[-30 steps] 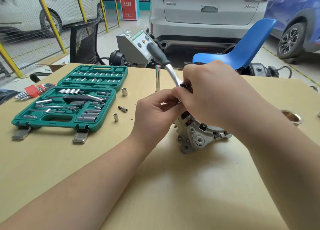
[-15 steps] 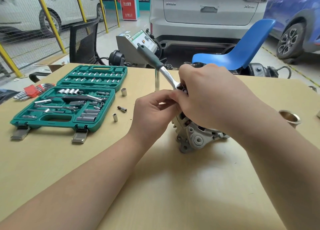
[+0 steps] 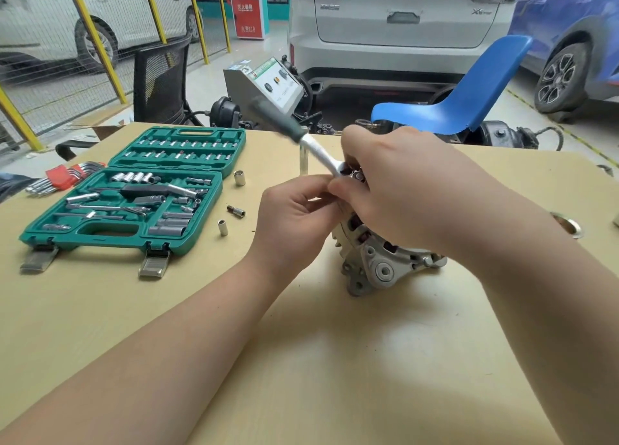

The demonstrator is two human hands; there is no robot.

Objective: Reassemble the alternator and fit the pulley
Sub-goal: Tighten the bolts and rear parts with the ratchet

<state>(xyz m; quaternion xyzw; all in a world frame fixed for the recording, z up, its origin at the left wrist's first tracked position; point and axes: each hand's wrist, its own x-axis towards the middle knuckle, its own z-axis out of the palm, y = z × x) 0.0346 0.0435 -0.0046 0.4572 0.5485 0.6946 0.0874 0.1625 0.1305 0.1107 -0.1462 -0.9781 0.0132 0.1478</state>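
Grey cast-metal alternator (image 3: 378, 263) sits on the pale wooden table (image 3: 301, 361), right of centre, its upper half hidden behind both hands. Right hand (image 3: 398, 190) arches over the top of the alternator, fingers curled down around the head of a chrome ratchet wrench with a dark green grip (image 3: 301, 136); the handle slants up and away to the left, its grip blurred. Left hand (image 3: 294, 216) comes in from the lower left, fingers curled and thumb pressed in toward the ratchet head, pinching at something there; cannot tell what it holds, the contact point is covered. Pulley not discernible behind the hands. Open green plastic socket case (image 3: 134, 190) lies well to the left on the table, with sockets, bits and extension bars in its trays. Between case and alternator, three loose pieces: a short chrome socket (image 3: 239, 178) near the case's far corner, a small dark bit adapter (image 3: 236, 211), and a slim chrome socket (image 3: 222, 227) nearest the front. A tall upright chrome socket (image 3: 303, 161) stands behind the ratchet shaft. Red-holdered hex key set (image 3: 62, 178) lies at the table's left edge. Blue plastic chair (image 3: 469, 99) stands beyond the table.
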